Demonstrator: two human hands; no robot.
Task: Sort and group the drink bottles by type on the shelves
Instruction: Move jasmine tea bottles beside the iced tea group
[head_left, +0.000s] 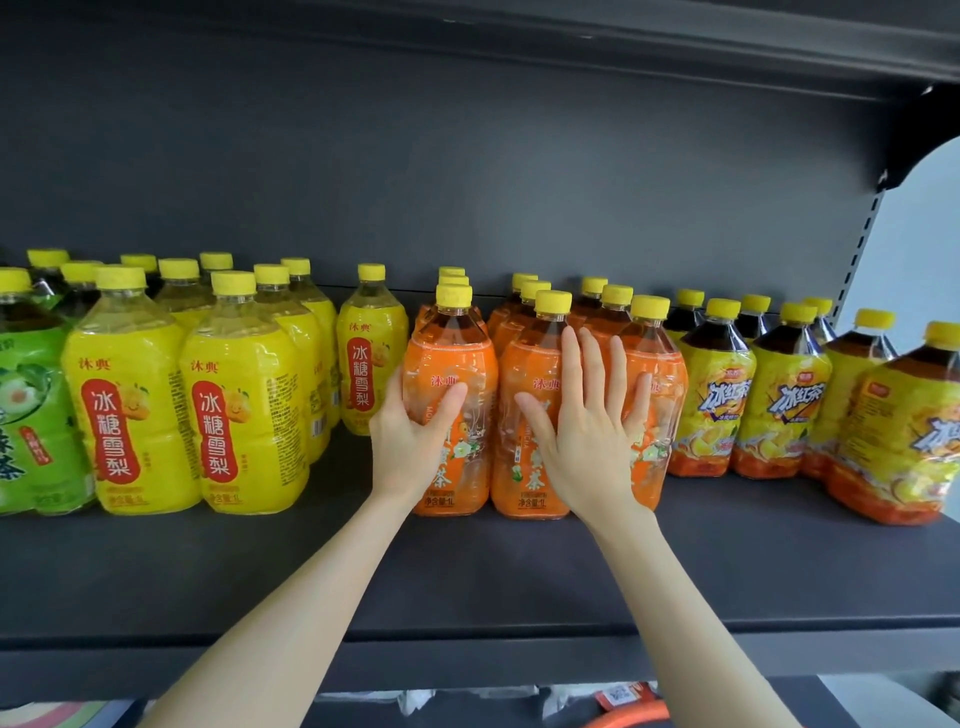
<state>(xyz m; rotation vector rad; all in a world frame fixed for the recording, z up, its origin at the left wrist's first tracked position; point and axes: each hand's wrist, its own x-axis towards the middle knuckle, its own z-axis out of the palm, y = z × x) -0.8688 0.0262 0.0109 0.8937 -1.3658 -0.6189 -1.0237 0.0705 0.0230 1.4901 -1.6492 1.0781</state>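
Note:
Several orange-labelled tea bottles stand in three rows at the middle of the dark shelf. My left hand wraps the left side of the front-left orange bottle. My right hand lies flat, fingers spread, against the fronts of the middle orange bottle and the right orange bottle. Left of them stand yellow pear-drink bottles, one single yellow bottle closest to the orange group. Green tea bottles are at the far left. Yellow iced-tea bottles fill the right.
The shelf's back panel is dark grey, and another shelf hangs overhead. A slotted upright marks the right end. Bare shelf lies in front of the bottles. Packaged items show below the shelf edge.

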